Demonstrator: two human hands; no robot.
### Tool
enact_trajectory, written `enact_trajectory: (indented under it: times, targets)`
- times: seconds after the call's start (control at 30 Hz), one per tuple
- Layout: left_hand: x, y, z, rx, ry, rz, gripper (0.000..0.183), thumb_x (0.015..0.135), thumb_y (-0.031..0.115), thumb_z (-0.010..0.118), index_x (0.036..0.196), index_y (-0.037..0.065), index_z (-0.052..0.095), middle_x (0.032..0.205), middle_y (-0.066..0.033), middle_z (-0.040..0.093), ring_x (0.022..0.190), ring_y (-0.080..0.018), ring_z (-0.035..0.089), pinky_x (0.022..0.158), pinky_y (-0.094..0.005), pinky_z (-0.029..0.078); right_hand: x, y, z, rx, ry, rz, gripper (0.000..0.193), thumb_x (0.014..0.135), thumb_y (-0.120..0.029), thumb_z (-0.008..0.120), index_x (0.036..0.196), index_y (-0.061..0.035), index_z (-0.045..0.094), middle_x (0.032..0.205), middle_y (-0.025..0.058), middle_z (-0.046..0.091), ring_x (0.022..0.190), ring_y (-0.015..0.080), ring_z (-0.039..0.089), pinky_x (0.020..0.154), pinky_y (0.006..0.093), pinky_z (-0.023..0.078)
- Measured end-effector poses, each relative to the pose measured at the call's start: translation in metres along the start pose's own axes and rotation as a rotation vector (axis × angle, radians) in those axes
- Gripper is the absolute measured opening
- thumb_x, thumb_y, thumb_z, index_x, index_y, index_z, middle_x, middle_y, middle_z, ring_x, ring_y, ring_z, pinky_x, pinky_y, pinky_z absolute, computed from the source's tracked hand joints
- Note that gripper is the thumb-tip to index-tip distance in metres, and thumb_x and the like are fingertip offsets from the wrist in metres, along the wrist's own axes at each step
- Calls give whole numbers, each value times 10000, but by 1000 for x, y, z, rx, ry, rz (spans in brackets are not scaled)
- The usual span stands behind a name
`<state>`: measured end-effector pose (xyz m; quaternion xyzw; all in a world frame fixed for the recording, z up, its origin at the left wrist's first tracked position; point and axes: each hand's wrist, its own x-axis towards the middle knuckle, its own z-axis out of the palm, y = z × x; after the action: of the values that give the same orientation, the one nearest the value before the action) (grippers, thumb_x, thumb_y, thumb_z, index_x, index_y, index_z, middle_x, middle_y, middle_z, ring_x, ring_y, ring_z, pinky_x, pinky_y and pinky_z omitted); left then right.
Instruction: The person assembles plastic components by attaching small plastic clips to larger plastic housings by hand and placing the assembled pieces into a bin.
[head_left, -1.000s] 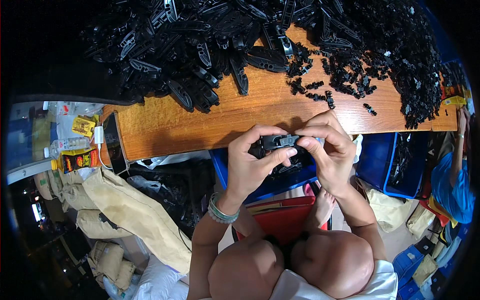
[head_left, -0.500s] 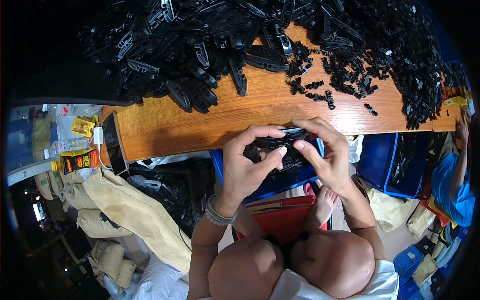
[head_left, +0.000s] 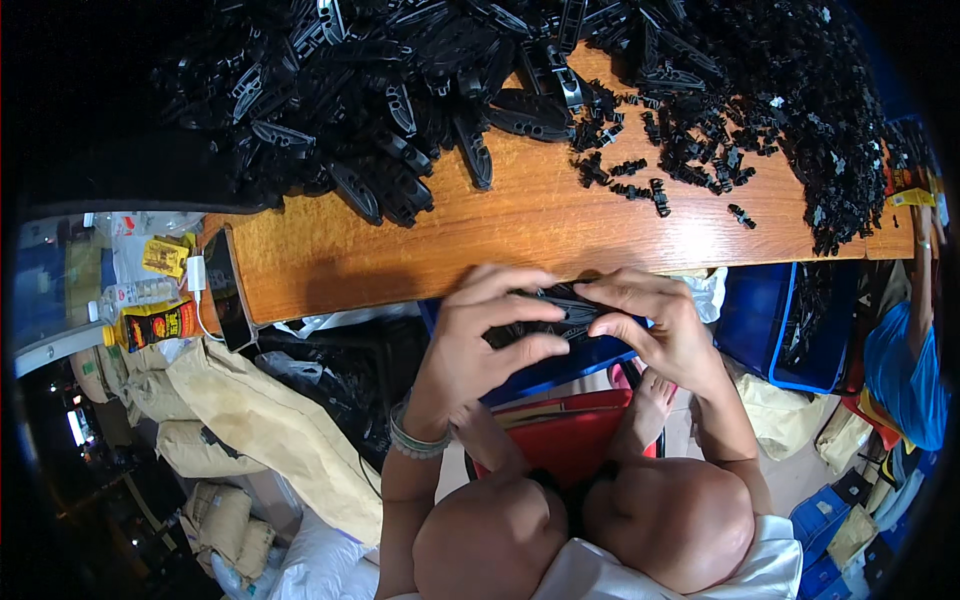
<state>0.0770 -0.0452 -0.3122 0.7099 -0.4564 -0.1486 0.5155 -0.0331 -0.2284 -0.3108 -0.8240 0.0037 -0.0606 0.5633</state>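
My left hand [head_left: 490, 335] is over a blue bin [head_left: 540, 378] just below the table's front edge, its fingers spread and apart. Across from it, my right hand [head_left: 655, 320] also has its thumb and forefinger apart. Long black plastic pieces [head_left: 570, 315] show in the gap between both hands, at the bin; whether the top one touches my fingertips is hard to see. Beyond, a large heap of long black plastic pieces [head_left: 400, 110] covers the back of the wooden table [head_left: 400, 250]. Small black clips [head_left: 700, 150] lie scattered to its right.
A dense pile of small black parts [head_left: 835, 130] lines the table's right end. Another blue bin [head_left: 750, 325] stands below it. At left are a phone [head_left: 235, 320], a white charger and snack packets [head_left: 160, 322]. A red stool [head_left: 570, 430] is between my legs; another person's blue sleeve [head_left: 905, 375] shows at right.
My fingers have spread away from the black plastic piece they were gripping together. My left hand has opened and shifted slightly left and down. The other person's arm at far right has moved.
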Motion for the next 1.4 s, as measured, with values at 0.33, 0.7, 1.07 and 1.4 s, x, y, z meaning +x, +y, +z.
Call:
enact_trajectory:
  times: [0.33,0.7,1.07,1.4]
  targets:
    - [66,-37,-4,802,356,-72,385,776,95,631,1112,30,456,962,-158,531,834,-319,578,660,-388,474,47,33,-9,-757,499,-240,170,700,-11,656,861,-9,604,813,88,567,731,267,524,629,353,436]
    - [10,-4,10,-449,459,-456,220,799,-11,614,1015,-54,615,908,-70,593,721,-96,612,577,-177,487,15,23,-1,665,345,72,193,861,37,530,1047,80,555,843,142,642,754,195,646,678,259,536]
    - [4,12,21,-615,190,-424,291,802,-43,609,1087,-59,552,924,-113,623,819,-141,632,706,-232,531,12,8,12,241,389,-57,176,712,27,685,880,-26,696,866,58,575,824,158,516,719,267,417]
    - [12,13,25,-631,230,-398,142,821,-51,558,961,-53,539,881,-108,617,769,-134,634,691,-237,527,11,3,14,130,319,-22,177,742,-6,667,918,-22,680,905,94,618,839,196,588,722,274,455]
